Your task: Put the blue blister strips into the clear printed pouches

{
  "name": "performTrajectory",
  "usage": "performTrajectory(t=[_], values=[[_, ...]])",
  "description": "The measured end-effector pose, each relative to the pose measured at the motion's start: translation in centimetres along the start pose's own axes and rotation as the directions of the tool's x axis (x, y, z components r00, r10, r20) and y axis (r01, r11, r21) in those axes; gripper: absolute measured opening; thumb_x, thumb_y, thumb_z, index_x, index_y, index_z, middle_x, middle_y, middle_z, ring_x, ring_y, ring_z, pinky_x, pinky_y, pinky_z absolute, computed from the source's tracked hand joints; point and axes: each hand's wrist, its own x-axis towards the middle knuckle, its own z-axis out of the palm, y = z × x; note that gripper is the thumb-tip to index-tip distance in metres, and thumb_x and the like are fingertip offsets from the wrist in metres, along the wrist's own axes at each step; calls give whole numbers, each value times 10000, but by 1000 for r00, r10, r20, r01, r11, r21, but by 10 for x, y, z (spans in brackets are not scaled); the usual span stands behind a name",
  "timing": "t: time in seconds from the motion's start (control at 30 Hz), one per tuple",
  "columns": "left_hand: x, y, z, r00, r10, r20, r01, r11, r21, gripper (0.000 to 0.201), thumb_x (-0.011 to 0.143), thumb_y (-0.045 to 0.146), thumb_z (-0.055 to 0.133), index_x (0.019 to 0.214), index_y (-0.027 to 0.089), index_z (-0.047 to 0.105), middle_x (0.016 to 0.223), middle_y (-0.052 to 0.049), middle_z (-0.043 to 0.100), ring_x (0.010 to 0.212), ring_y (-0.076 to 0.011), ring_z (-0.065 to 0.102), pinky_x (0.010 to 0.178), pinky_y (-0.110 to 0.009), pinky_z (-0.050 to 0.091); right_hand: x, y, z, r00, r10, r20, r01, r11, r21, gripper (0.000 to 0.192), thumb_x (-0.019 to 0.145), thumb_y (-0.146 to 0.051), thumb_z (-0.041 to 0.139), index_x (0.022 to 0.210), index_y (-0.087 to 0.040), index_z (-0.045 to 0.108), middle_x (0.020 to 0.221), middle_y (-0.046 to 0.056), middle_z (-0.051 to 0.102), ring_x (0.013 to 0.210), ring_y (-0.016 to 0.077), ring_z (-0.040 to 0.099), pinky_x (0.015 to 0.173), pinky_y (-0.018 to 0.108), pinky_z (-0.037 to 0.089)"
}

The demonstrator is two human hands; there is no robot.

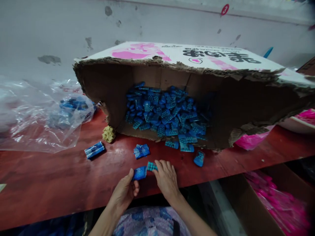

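Observation:
My left hand [125, 193] pinches a small blue packet [139, 172] at the near edge of the red table [49, 183]. My right hand [167, 178] rests beside it, fingertips on a small blue studded piece [152, 166] that touches the packet. Two more blue packets lie loose on the table, one [141, 151] just beyond my hands and one [94, 149] further left. A torn cardboard box [172, 62] lies on its side behind them, its open mouth spilling a heap of blue studded pieces [167, 114].
A clear plastic bag [41, 114] holding blue packets lies at the left. A crumpled yellow lump [108, 133] sits by the box corner. Pink packaging [251, 141] pokes out at the right; an open carton of pink items [280, 206] stands below the table. A grey wall is behind.

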Motion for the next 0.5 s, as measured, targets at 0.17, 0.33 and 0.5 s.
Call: performTrajectory(t=[0.17,0.33,0.5], values=[[3,3,-1,997,62,-38,-61,998,20,404,612,528,641,547,160,488,370,18,527,318,-81,442,312,-178,302,12,4,-13,986,153,67,-167,874,456,201,810,-264,493,978,-198,583,901,59,614,818,199,579,710,310,470],[4,0,2,993,115,-36,-113,992,53,452,591,585,617,542,149,505,365,8,529,321,-85,447,321,-185,299,9,4,-28,911,205,358,-412,503,760,287,795,-354,479,1011,-186,565,667,-26,556,424,76,457,386,179,372],[1,-1,6,987,157,-39,-153,985,76,455,596,588,606,540,146,515,364,6,535,323,-86,450,333,-190,315,-1,-6,-22,924,183,335,-381,495,781,244,774,-316,524,981,-204,587,672,-28,560,424,63,433,386,163,358]])
